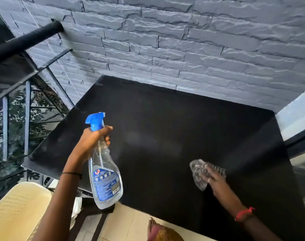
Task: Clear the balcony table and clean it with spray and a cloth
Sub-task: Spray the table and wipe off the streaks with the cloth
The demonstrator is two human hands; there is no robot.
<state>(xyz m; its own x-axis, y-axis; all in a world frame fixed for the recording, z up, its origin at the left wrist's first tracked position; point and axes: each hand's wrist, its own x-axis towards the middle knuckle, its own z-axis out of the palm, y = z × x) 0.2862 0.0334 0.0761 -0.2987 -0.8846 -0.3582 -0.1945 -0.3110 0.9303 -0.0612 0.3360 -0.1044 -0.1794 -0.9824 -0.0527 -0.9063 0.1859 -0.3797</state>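
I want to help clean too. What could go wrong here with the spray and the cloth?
1. The left hand grips the spray bottle only at its neck, over the table's near edge; it might slip and drop to the floor.
2. The right hand presses the cloth on the near right part only, so the faint hazy patch mid-table could dry into streaks.

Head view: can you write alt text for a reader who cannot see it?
A person's left hand grips a clear spray bottle with a blue trigger by the near left edge of a black table, while the right hand presses a grey cloth onto it. A grey stone-look wall stands behind.
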